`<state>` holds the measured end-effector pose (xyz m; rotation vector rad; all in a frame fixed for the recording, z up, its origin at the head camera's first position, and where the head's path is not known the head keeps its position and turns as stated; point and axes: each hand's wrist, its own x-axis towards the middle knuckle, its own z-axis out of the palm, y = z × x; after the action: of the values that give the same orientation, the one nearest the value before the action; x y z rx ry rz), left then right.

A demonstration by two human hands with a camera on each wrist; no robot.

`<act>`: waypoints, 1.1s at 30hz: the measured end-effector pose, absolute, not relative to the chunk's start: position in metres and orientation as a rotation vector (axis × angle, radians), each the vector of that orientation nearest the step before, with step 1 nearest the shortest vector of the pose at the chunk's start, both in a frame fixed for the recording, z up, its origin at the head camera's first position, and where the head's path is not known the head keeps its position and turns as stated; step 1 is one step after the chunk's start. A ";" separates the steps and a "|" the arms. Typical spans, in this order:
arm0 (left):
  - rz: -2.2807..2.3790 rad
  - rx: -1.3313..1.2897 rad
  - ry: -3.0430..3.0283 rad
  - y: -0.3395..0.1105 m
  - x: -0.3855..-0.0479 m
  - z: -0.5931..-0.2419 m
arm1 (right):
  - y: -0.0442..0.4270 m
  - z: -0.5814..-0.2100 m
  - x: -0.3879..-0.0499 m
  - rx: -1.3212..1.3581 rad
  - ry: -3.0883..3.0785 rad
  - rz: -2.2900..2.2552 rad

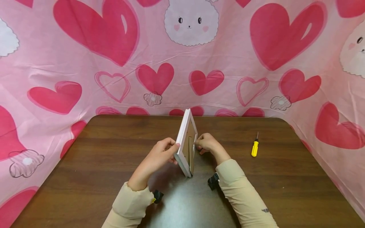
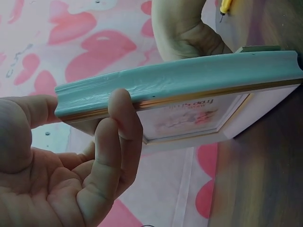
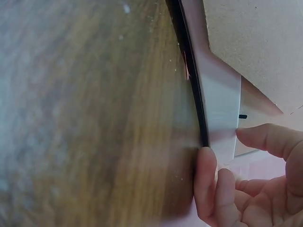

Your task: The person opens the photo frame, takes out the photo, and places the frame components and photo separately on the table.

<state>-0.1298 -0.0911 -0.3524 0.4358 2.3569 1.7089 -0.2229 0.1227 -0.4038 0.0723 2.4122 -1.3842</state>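
Observation:
A white picture frame [image 1: 182, 129] stands on edge on the table, its brown backboard and board stand [image 1: 191, 155] facing right in the head view. My left hand [image 1: 159, 153] pinches one side of it, thumb on one face and fingers on the other. The left wrist view shows the frame's moulded side [image 2: 180, 78], gold inner trim and a printed picture behind the front. At the opposite side my right hand [image 1: 209, 144] grips the border low down. In the right wrist view its thumb presses the white border [image 3: 218, 101] beside a small black tab [image 3: 243, 116].
A yellow-handled screwdriver [image 1: 255, 148] lies on the brown wooden table [image 1: 114, 133], to the right of the right hand. Behind and around the table hangs a pink cloth [image 1: 176, 57] with hearts. Small black devices [image 1: 213, 181] sit at both wrists.

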 end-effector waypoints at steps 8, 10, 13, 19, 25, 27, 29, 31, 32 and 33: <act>1.725 0.381 2.401 -0.096 -0.131 -0.355 | 0.122 -0.400 -0.223 0.063 2.443 -1.329; 1.727 0.364 2.409 -0.098 -0.132 -0.356 | 0.122 -0.400 -0.223 0.064 2.453 -1.316; 1.727 0.332 2.416 -0.101 -0.132 -0.357 | 0.121 -0.399 -0.223 0.064 2.466 -1.308; 1.767 0.280 2.373 -0.109 -0.133 -0.360 | 0.118 -0.401 -0.224 0.085 2.418 -1.366; 1.767 0.246 2.358 -0.116 -0.136 -0.364 | 0.116 -0.402 -0.226 0.123 2.357 -1.435; 1.752 0.246 2.367 -0.118 -0.137 -0.365 | 0.116 -0.403 -0.226 0.128 2.348 -1.446; 1.743 0.244 2.373 -0.120 -0.138 -0.366 | 0.116 -0.403 -0.227 0.134 2.336 -1.457; 1.734 0.243 2.380 -0.121 -0.138 -0.367 | 0.116 -0.403 -0.227 0.130 2.334 -1.456; 1.731 0.242 2.383 -0.122 -0.139 -0.367 | 0.116 -0.403 -0.227 0.130 2.333 -1.457; 1.728 0.239 2.387 -0.123 -0.139 -0.367 | 0.116 -0.403 -0.228 0.130 2.333 -1.456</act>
<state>-0.1391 -0.1227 -0.3671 0.2389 2.3868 1.7276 -0.2276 0.1157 -0.4034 0.1299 2.3330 -1.4559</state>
